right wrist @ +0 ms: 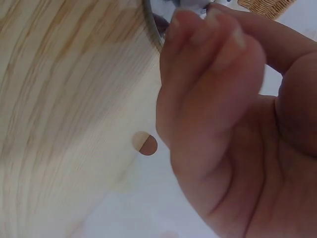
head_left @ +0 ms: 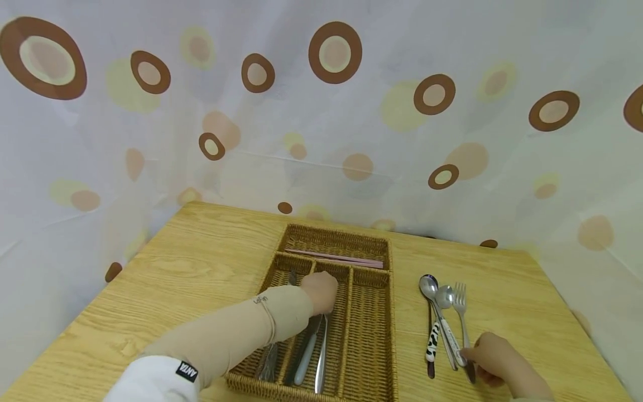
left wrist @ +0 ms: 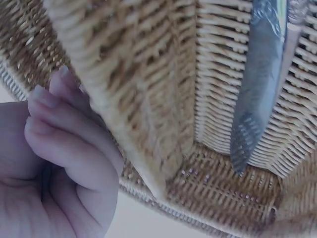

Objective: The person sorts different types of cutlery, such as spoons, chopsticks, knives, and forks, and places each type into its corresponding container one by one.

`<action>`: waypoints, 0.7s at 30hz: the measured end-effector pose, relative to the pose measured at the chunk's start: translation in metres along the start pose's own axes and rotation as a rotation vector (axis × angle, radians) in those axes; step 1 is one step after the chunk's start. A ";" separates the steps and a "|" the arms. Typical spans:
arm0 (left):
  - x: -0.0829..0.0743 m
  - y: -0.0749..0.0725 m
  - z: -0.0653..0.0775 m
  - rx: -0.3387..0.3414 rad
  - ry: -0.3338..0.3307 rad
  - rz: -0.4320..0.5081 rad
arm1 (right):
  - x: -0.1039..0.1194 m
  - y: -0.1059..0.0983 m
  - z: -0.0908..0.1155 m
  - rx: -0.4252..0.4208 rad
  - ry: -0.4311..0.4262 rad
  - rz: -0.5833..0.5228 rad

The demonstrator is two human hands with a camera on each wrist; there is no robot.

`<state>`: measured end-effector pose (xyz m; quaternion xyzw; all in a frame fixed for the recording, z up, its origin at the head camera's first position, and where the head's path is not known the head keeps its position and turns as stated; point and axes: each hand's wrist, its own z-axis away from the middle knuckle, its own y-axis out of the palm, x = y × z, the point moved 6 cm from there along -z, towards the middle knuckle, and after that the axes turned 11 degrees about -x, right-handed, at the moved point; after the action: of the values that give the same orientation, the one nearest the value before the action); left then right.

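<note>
My left hand (head_left: 319, 291) is over the middle compartment of a wicker cutlery tray (head_left: 372, 335), its fingers (left wrist: 74, 134) curled close beside a divider. Whether it holds anything I cannot tell. Below it lie a knife with a pale blue handle (head_left: 305, 360) and a silver piece of cutlery (head_left: 321, 363). The left compartment has a clear-wrapped knife (left wrist: 257, 94). On the table to the right, my right hand (head_left: 494, 360) pinches the handle of a silver fork (head_left: 459, 301), with its other fingers (right wrist: 198, 99) curled in.
Pink chopsticks (head_left: 346, 258) lie in the tray's back compartment. Left of the fork are a spoon (head_left: 428, 286), another spoon (head_left: 445, 296) and a cow-patterned handle (head_left: 432, 340). A dotted cloth (head_left: 301, 128) hangs behind the wooden table (head_left: 201, 245).
</note>
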<state>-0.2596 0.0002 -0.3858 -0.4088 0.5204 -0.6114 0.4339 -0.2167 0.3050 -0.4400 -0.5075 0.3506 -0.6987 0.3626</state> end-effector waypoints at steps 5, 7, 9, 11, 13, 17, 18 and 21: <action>0.008 -0.004 -0.001 -0.005 -0.022 0.059 | 0.003 0.002 0.000 0.007 0.005 0.033; 0.009 -0.004 -0.001 -0.004 -0.030 0.062 | 0.005 0.003 -0.002 0.018 0.010 0.051; 0.010 -0.004 -0.001 -0.005 -0.029 0.049 | 0.008 0.004 -0.003 0.023 0.008 0.062; 0.009 -0.004 -0.001 -0.004 -0.023 0.039 | 0.009 0.006 -0.005 0.025 0.014 0.051; 0.009 -0.005 -0.001 -0.003 -0.021 0.032 | 0.008 0.006 -0.007 0.023 0.015 0.025; 0.009 -0.004 -0.001 0.006 -0.026 0.030 | 0.005 0.002 -0.008 -0.017 -0.019 0.015; 0.009 -0.004 -0.001 0.007 -0.027 0.029 | 0.004 0.001 -0.008 -0.027 -0.028 0.026; 0.009 -0.003 -0.001 0.008 -0.027 0.027 | 0.001 0.001 -0.007 -0.048 -0.054 0.080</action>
<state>-0.2636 -0.0078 -0.3826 -0.4083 0.5174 -0.6020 0.4508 -0.2239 0.3043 -0.4417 -0.5204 0.3773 -0.6611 0.3870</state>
